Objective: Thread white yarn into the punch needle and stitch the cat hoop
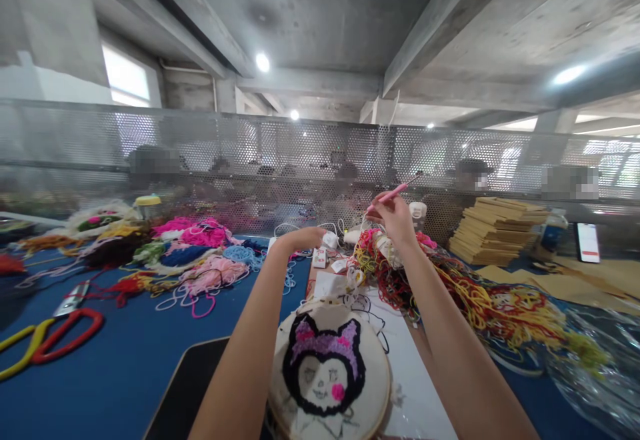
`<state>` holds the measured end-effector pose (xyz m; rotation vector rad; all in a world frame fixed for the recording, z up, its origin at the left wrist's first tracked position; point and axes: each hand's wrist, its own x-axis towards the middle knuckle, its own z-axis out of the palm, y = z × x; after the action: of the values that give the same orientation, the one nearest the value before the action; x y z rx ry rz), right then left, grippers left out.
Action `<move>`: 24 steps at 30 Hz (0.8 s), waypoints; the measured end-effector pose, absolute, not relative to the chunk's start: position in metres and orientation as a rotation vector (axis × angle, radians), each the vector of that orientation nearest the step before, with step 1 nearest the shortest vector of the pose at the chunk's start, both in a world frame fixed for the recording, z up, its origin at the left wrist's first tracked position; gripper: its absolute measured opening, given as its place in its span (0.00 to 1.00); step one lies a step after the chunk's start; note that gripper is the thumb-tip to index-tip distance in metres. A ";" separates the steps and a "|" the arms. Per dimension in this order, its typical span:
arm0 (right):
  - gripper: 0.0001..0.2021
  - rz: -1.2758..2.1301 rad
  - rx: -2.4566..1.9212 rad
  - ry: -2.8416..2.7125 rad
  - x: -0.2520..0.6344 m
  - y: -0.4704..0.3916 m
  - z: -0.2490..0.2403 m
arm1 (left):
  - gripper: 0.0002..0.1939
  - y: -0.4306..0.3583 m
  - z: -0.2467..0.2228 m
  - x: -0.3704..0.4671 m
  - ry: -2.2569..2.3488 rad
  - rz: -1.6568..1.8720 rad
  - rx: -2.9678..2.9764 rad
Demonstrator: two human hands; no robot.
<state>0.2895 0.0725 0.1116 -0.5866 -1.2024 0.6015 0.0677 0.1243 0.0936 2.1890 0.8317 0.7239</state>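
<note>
My right hand (393, 219) is raised and closed around a pink punch needle (394, 193), whose thin metal tip points up and right. White yarn hangs by its fingers. Out to the left, my left hand (305, 239) has its fingers drawn together beside a white plug-like piece (330, 239); what they hold, if anything, is hidden. Below both arms, a round embroidery hoop (386, 397) carries cream cloth with a black, purple and pink tufted character (325, 343). The character's face is bare cloth with drawn lines.
Scissors (70, 320) with red and yellow handles lie left, near piles of coloured yarn (210, 270). More tangled yarn (475, 300) spreads right. Stacked brown envelopes (495, 230), a phone (588, 243) and clear plastic (595, 373) are further right. A perforated metal screen (310, 153) stands behind.
</note>
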 end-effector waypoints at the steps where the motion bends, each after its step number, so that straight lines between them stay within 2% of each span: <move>1: 0.13 0.604 -0.592 -1.219 0.286 0.073 0.111 | 0.16 0.120 0.098 0.071 0.853 0.759 2.184; 4: 0.12 0.604 -0.606 -1.263 0.276 0.073 0.108 | 0.32 0.105 0.106 0.090 0.865 0.854 2.169; 6: 0.12 0.596 -0.619 -1.286 0.271 0.072 0.107 | 0.36 0.099 0.105 0.109 0.826 0.933 2.169; 7: 0.12 0.589 -0.627 -1.295 0.270 0.072 0.107 | 0.35 0.097 0.103 0.119 0.808 0.976 2.168; 11: 0.13 0.571 -0.651 -1.310 0.269 0.071 0.108 | 0.17 0.099 0.092 0.145 0.741 1.120 2.146; 13: 0.14 0.576 -0.648 -1.303 0.270 0.070 0.109 | 0.12 0.101 0.091 0.148 0.700 1.156 2.130; 24: 0.17 0.656 -0.571 -1.189 0.292 0.065 0.120 | 0.17 0.081 0.111 0.130 0.490 0.962 1.971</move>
<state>0.2921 0.0655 0.1195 -0.5706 -1.1893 0.6555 0.1304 0.0814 0.1111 1.9708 0.4901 0.9622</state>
